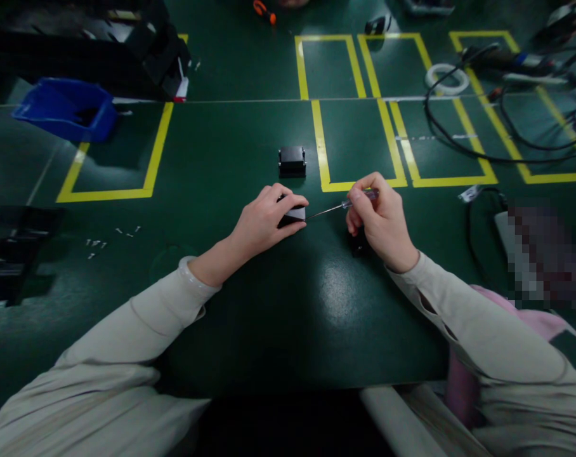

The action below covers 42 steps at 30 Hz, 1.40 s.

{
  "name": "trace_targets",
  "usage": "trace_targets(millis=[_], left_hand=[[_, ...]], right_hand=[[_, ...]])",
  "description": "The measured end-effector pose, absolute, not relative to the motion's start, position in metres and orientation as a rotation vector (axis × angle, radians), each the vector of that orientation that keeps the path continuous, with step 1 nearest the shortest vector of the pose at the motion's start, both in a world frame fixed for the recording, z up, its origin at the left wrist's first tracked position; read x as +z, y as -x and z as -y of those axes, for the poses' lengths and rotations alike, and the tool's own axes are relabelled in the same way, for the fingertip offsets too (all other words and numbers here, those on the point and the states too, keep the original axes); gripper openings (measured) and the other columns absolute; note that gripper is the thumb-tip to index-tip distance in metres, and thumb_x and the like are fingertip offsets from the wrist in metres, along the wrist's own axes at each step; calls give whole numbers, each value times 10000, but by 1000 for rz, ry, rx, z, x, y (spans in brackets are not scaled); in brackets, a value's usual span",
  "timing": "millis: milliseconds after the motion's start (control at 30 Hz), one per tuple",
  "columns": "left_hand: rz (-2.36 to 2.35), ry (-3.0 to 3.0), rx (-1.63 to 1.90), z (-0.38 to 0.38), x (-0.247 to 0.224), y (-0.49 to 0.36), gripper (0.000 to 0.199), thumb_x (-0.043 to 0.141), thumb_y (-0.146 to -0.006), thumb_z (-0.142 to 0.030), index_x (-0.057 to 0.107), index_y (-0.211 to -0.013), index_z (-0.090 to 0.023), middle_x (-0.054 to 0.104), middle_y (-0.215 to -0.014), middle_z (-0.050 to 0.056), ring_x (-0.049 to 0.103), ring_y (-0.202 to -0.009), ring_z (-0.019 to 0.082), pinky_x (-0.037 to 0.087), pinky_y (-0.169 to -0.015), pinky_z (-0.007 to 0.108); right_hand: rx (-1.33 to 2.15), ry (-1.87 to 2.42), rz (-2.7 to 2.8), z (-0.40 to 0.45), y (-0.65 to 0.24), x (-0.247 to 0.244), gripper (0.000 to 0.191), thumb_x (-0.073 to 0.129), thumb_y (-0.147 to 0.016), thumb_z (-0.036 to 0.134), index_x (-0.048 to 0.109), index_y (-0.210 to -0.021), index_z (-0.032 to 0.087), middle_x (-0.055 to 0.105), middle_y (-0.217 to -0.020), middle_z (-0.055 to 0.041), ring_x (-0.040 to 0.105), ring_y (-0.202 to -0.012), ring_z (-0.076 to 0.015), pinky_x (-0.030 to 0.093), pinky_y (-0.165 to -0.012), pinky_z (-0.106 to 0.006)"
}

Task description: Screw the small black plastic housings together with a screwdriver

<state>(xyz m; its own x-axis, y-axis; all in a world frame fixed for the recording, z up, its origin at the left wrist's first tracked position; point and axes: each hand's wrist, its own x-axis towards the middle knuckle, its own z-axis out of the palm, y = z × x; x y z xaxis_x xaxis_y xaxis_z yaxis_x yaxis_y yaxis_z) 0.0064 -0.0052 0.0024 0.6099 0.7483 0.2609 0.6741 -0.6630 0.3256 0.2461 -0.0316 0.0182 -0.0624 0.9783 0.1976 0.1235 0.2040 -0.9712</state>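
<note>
Between the thumb and fingers of my left hand (269, 217) is a small black box (294, 214), held against the green table. My right hand (379, 216) grips a screwdriver (347, 204) by its clear handle. The thin shaft points left, and its tip meets or nearly meets the box's right end; I cannot tell which. Beneath my right hand lies another black piece (359, 244), partly hidden by the fingers. A second black box (292, 161), with small shiny spots at its ends, stands just beyond my left hand.
Several small screws (96, 243) lie loose at left, near black parts (19, 251). A blue bin (69, 109) stands at the upper left. Yellow tape (364, 185) marks rectangles on the table. Black cable (459, 149), a white tape ring (447, 79) and a corded tool (511, 60) occupy the right.
</note>
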Motion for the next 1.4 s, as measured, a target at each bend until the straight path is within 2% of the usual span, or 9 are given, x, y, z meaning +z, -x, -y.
trace_targets(millis=[100,300,467,700,900,1067,1167,1333,1400], left_hand=[[-1177,-2638,561,5,2,-6,348,658,-936,-322,582,-1262,-228,591,-1193,92,567,-1096,257,521,-858,389],[-1177,-2642,557,6,3,-6,351,658,-937,-324,584,-1263,-219,588,-1192,95,566,-1088,257,514,-842,377],[-1174,-2635,566,6,2,-6,345,656,-936,-324,585,-1259,-224,589,-1189,91,566,-1087,255,512,-867,385],[-1172,-2633,575,6,2,-7,344,656,-937,-321,582,-1260,-227,590,-1197,94,571,-1097,260,514,-859,388],[-1166,-2641,577,6,2,-6,344,654,-942,-330,583,-1261,-220,588,-1194,95,567,-1086,256,511,-853,380],[-1168,-2635,581,6,2,-6,344,652,-942,-327,579,-1263,-225,590,-1191,94,566,-1084,255,511,-852,382],[-1164,-2638,578,6,2,-6,346,655,-941,-325,578,-1265,-226,590,-1189,93,566,-1082,253,511,-845,375],[-1154,-2657,600,6,1,-6,348,656,-942,-335,586,-1262,-218,589,-1186,93,568,-1076,252,512,-844,370],[-1153,-2662,603,6,0,-6,348,662,-938,-332,590,-1257,-214,591,-1179,92,570,-1070,253,512,-844,372]], right_hand=[[1001,1143,1445,32,-247,18,297,590,-962,501,480,-851,248,369,-474,105,443,-345,-82,296,-358,-249],[1056,1104,1420,32,-246,20,257,616,-952,474,481,-932,256,448,-509,95,491,-386,-96,346,-355,-249],[1035,1107,1418,32,-245,19,311,584,-965,510,495,-831,243,354,-447,109,438,-336,-79,297,-351,-248],[1038,1090,1404,31,-246,18,256,606,-957,486,484,-943,261,461,-506,96,488,-382,-91,344,-348,-239],[1022,1099,1405,32,-245,20,299,576,-973,492,501,-829,241,362,-455,103,445,-340,-80,292,-345,-252],[1021,1087,1399,33,-245,18,223,592,-974,451,475,-943,265,436,-493,105,463,-371,-90,330,-353,-250],[1007,1093,1416,33,-245,19,225,585,-976,456,478,-937,262,458,-504,96,479,-381,-91,337,-356,-251],[1003,1094,1406,32,-244,21,297,566,-981,484,502,-831,236,364,-463,99,452,-343,-79,297,-345,-258],[1004,1086,1399,32,-244,19,286,573,-978,483,500,-851,238,355,-463,105,439,-337,-78,294,-340,-254]])
